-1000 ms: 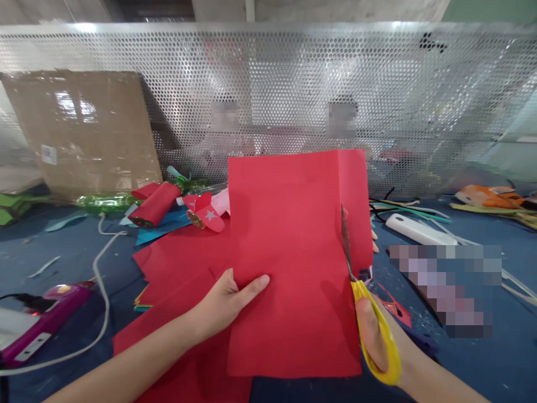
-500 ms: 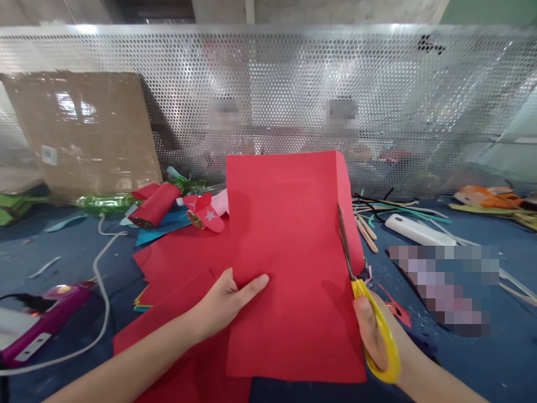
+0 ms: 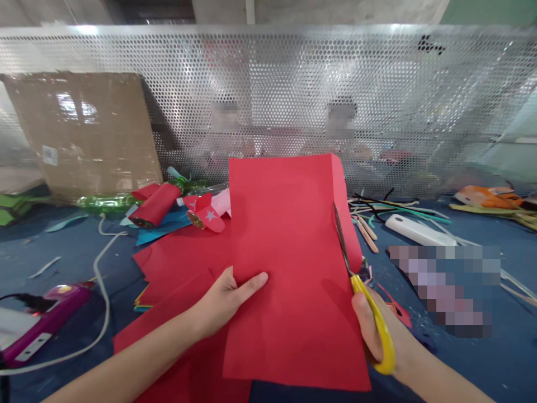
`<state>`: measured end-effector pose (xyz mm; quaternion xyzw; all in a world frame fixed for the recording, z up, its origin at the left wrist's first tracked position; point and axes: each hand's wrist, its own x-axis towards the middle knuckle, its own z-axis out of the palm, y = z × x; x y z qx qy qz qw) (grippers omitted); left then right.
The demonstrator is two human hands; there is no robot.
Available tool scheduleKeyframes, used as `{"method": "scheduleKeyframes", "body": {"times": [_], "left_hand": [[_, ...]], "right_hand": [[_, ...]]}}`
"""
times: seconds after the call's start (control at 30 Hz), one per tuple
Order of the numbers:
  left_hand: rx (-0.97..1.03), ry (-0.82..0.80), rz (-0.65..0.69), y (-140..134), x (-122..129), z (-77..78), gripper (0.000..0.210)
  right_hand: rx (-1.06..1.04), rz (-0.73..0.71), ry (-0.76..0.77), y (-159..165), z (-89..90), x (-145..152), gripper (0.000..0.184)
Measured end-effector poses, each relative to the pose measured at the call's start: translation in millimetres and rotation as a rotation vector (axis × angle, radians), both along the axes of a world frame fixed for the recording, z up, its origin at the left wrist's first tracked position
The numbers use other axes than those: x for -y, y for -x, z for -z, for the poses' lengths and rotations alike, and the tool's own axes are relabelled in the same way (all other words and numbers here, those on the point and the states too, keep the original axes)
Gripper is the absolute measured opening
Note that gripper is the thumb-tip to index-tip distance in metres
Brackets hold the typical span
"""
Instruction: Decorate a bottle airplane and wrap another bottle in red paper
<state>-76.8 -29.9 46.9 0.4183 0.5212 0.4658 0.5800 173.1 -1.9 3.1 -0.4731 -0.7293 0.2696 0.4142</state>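
Note:
A sheet of red paper (image 3: 289,246) is held up in front of me. My left hand (image 3: 232,299) grips its left edge, thumb on the near face and the other fingers hidden behind. In my right hand (image 3: 373,319) is a pair of yellow-handled scissors (image 3: 386,347), my thumb through one loop. The scissor blades lie along the sheet's right side and look closed or nearly so. Beyond them a strip at the right edge bends back from the sheet. More red sheets (image 3: 180,252) lie on the table under my left arm.
On the left are a purple power strip (image 3: 50,319) with a white cord, a green bottle (image 3: 107,202), red-wrapped rolls (image 3: 157,207) and a cardboard panel (image 3: 84,134). A white glue gun (image 3: 419,230) and thin sticks lie right. A perforated metal screen (image 3: 285,84) stands behind, people beyond it.
The sheet has tilted slightly, its top shifting a little down and its lower edge spreading outward. My right hand and the scissors have moved slightly left and up. My left hand stays almost still.

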Motion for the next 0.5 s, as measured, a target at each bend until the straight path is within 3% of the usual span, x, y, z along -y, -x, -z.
{"method": "scheduleKeyframes", "body": {"times": [0.1,0.27,0.5], "left_hand": [[0.061,0.026,-0.002,-0.2,-0.5,1.5,0.034],[0.132,0.063,0.039,-0.1,2.0,1.1,0.032],[0.149,0.073,0.071,0.5,1.4,0.5,0.033]], "right_hand": [[0.02,-0.006,0.041,0.1,-1.5,-0.4,0.052],[-0.008,-0.145,0.085,-0.1,-9.1,-3.6,0.061],[-0.077,-0.236,0.082,-5.3,0.0,-7.2,0.056]]}}
